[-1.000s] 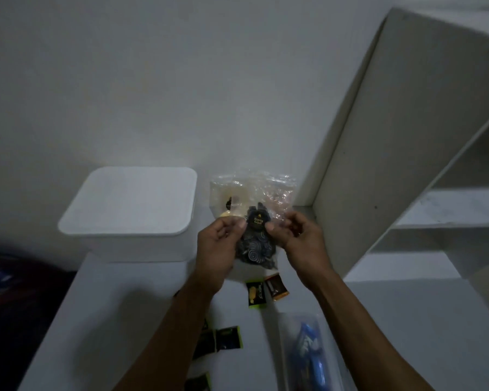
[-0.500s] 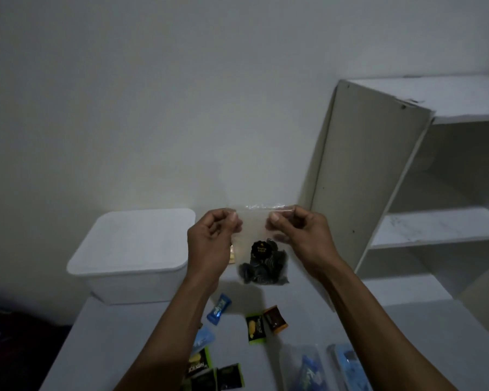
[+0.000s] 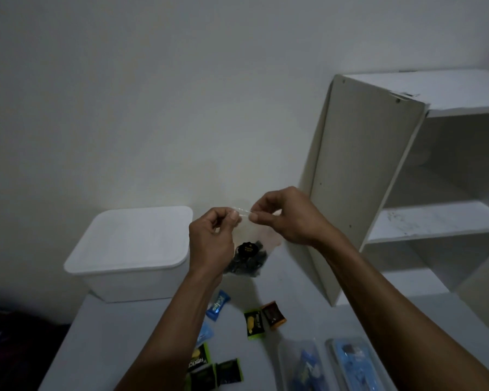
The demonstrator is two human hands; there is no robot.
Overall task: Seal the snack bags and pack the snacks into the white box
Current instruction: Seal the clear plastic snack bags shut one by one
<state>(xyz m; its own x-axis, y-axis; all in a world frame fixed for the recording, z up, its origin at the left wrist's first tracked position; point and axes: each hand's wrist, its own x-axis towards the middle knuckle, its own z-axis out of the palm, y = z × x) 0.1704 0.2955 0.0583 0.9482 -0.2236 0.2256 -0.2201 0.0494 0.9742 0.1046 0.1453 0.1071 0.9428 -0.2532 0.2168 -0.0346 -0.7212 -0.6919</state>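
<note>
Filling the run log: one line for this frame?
step: sealing | left hand: pinches clear snack bag top | right hand: pinches same strip | white box: lid on

A white shelf unit [image 3: 424,193] stands on the right of the white table [image 3: 102,340], against the plain wall [image 3: 181,94]. Something dark [image 3: 9,348] lies bottom left.

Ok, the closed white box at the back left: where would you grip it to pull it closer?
Probably by the two short side walls of the white box, under the overhanging lid rim, coming from the front. The rim gives fingers a ledge, and the walls taper downward.
</note>
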